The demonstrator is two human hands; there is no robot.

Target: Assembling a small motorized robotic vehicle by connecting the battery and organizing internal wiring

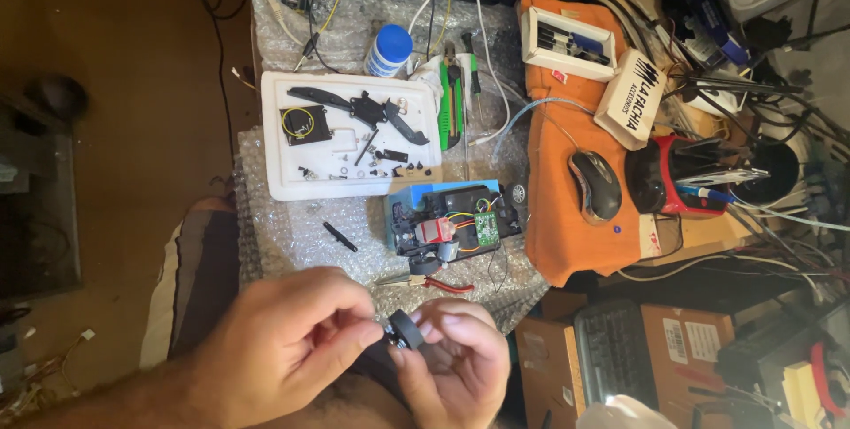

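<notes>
My right hand (456,363) grips a small black toy wheel (408,330) between thumb and fingers. My left hand (288,345) pinches at the wheel's left side, fingertips touching it. Both hands are low in the view, in front of an opened blue toy car chassis (447,221) with a red motor, wires and a green circuit board showing. Red-handled pliers (438,284) lie just below the chassis.
A white foam tray (274,141) holds black plastic parts and screws on bubble wrap. Behind it stand a blue-capped bottle (389,50) and green cutters (452,92). An orange cloth carries a mouse (595,185); a red pen holder (673,177) and a keyboard (611,349) are at right.
</notes>
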